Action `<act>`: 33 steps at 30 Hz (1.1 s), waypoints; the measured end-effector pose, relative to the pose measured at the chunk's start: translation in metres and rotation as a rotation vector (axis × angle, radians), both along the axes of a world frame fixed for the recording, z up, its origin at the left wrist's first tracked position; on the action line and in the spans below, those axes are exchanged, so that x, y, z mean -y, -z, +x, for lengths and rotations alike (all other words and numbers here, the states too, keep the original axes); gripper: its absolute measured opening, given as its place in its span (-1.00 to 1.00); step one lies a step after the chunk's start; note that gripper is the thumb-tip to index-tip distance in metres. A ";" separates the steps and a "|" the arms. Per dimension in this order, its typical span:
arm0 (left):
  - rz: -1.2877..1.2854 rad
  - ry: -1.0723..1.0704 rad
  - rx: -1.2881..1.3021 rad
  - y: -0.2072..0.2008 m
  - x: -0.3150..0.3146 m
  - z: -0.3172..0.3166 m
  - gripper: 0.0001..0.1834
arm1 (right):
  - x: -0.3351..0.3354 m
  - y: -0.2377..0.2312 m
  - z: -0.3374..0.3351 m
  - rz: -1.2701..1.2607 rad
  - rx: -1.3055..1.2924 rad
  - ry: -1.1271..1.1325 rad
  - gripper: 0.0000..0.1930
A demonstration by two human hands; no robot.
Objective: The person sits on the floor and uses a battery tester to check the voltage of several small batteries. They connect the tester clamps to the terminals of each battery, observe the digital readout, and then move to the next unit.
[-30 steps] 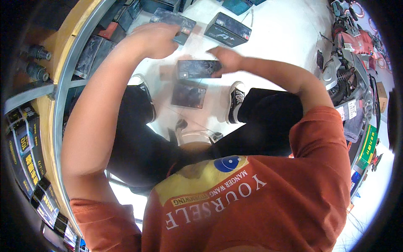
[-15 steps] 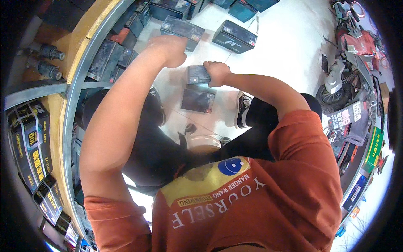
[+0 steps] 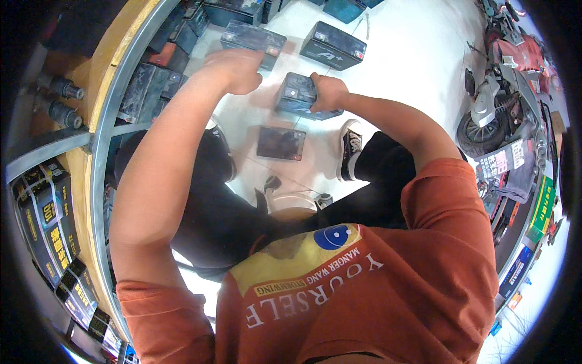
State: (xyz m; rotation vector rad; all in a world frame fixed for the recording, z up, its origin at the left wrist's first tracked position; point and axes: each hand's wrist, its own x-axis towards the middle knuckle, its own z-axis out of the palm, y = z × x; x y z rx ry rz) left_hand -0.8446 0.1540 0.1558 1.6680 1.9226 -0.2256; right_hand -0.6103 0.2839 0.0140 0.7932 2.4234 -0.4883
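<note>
My right hand (image 3: pixel 330 92) grips a dark grey battery (image 3: pixel 297 88) from above, thumb and fingers over its top and sides. It is held over the floor, set at a slant. Further left, my left hand (image 3: pixel 241 71) is closed in a fist shape against the near side of another dusty black battery (image 3: pixel 253 39); its fingertips are hidden, so what they hold cannot be made out. A flat dark battery (image 3: pixel 280 143) lies on the floor between my shoes. Beyond my right hand stands a black battery (image 3: pixel 333 45) with light lettering on its side.
Several more batteries (image 3: pixel 233 10) stand at the back left, next to a metal-edged shelf (image 3: pixel 100 115). Boxed goods (image 3: pixel 48 224) sit on that shelf's left. A scooter part with a wheel (image 3: pixel 483 128) and a box (image 3: pixel 541 209) line the right side. White floor tiles (image 3: pixel 406 67) lie between.
The battery in my right hand has turned and come up slightly, so its long side now shows. My left hand stays by its battery, closed as before. The whole view has shifted a little.
</note>
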 end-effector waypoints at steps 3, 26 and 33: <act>0.055 0.013 -0.016 0.010 0.000 -0.003 -0.54 | -0.006 0.004 0.008 0.037 0.027 0.054 -0.22; 0.066 0.403 0.235 -0.014 0.052 0.102 -0.64 | 0.144 0.019 0.008 -0.048 0.116 -0.378 -0.32; -0.032 0.397 0.139 -0.017 0.050 0.074 -0.62 | 0.158 0.031 -0.004 0.029 0.240 -0.381 -0.28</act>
